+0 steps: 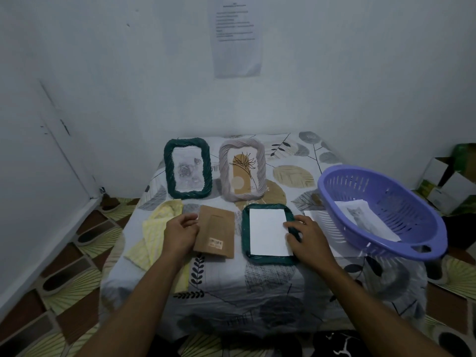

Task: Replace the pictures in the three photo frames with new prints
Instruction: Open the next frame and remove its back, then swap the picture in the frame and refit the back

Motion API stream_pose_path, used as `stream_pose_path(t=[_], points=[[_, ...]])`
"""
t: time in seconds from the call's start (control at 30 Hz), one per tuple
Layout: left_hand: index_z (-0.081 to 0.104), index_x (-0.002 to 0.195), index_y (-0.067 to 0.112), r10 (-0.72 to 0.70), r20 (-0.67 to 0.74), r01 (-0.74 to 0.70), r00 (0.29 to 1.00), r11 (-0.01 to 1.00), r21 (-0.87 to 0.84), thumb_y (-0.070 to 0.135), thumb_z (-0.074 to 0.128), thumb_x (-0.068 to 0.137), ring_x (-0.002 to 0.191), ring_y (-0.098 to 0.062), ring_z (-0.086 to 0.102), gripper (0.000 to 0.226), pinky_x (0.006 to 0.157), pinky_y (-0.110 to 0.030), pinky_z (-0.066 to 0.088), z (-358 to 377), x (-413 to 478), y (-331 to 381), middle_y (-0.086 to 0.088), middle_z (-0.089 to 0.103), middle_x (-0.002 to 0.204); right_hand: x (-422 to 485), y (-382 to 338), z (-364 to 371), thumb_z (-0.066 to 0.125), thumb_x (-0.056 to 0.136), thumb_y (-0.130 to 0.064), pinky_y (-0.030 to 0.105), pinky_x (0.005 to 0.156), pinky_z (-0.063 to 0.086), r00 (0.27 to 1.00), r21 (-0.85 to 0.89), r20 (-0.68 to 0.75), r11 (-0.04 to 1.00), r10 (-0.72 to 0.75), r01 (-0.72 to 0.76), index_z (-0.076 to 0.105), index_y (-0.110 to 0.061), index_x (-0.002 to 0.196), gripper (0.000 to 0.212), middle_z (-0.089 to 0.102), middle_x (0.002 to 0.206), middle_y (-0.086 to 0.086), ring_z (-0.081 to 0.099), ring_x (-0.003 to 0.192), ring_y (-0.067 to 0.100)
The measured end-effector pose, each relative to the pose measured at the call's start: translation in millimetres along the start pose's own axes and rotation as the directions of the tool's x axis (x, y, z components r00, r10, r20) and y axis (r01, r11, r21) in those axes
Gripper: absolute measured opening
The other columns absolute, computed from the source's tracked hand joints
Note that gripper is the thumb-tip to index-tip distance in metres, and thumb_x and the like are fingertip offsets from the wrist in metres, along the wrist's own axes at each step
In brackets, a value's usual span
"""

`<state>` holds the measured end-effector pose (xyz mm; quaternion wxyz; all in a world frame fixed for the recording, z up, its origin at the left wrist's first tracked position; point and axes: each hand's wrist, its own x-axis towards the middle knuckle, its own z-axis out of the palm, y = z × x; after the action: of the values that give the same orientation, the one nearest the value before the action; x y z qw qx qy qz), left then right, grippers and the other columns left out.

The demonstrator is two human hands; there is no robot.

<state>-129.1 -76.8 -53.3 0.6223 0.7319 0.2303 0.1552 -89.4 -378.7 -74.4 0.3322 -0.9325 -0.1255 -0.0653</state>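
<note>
A dark green frame (246,258) lies face down at the table's front, with a white print (266,231) lying blank side up in its opening. My right hand (307,238) rests on the frame's right edge, fingertips touching the print. My left hand (181,231) grips the left edge of the brown cardboard backing board (215,234) lying beside the frame. Further back, a second dark green frame (188,168) with a grey rose picture and a pale grey frame (242,172) with a tan flower print lie face up.
A purple plastic basket (381,212) tilts at the right table edge, with a cat print (360,217) inside. A yellow cloth (154,238) lies at the left. The table wears a leaf-patterned cover (257,292). Cardboard boxes (448,184) stand on the floor at the right.
</note>
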Motion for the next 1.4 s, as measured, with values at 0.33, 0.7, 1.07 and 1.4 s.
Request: stream_pose_path(t=[0.33, 0.7, 1.07, 1.4], points=[[0.069, 0.107, 0.003, 0.418, 0.033, -0.370, 0.908, 0.762, 0.532, 0.005, 0.062, 0.084, 0.088, -0.022, 0.059, 0.024, 0.082, -0.029, 0.044, -21, -11, -15, -0.014, 0.068, 0.102, 0, -2, 0, 0.061, 0.091, -0.022, 0.037, 0.107, 0.035, 1.000, 0.005, -0.008, 1.000, 0.015, -0.015, 0.063, -0.018, 0.126, 0.035, 0.048, 0.140, 0.006, 0.043, 0.128, 0.023], [0.065, 0.123, 0.010, 0.406, 0.293, -0.496, 0.866, 0.617, 0.611, 0.029, 0.061, 0.090, 0.122, -0.026, 0.049, 0.038, 0.104, -0.037, 0.039, -5, -8, -23, -0.011, 0.058, 0.132, -1, -1, 5, 0.060, 0.090, -0.028, 0.038, 0.101, 0.036, 1.000, -0.044, 0.003, 0.999, -0.005, 0.005, 0.063, -0.024, 0.124, 0.034, 0.049, 0.139, 0.000, 0.042, 0.122, 0.023], [0.065, 0.118, 0.013, 0.442, 0.377, -0.576, 0.814, 0.531, 0.622, 0.031, 0.058, 0.090, 0.116, -0.024, 0.053, 0.034, 0.098, -0.042, 0.043, 12, -11, -5, -0.006, 0.060, 0.128, -1, -1, 7, 0.058, 0.091, -0.024, 0.036, 0.099, 0.038, 0.999, 0.008, -0.046, 1.000, 0.005, -0.004, 0.062, -0.022, 0.124, 0.033, 0.053, 0.135, -0.001, 0.044, 0.119, 0.021], [0.064, 0.118, 0.027, 0.330, 0.368, -0.493, 0.869, 0.521, 0.697, 0.058, 0.062, 0.079, 0.126, -0.024, 0.036, 0.050, 0.104, -0.043, 0.033, 92, -41, 4, -0.003, 0.050, 0.133, -2, 3, 5, 0.058, 0.090, -0.025, 0.032, 0.100, 0.037, 0.998, -0.023, -0.057, 1.000, -0.017, 0.016, 0.062, -0.017, 0.126, 0.037, 0.053, 0.136, -0.001, 0.044, 0.120, 0.018]])
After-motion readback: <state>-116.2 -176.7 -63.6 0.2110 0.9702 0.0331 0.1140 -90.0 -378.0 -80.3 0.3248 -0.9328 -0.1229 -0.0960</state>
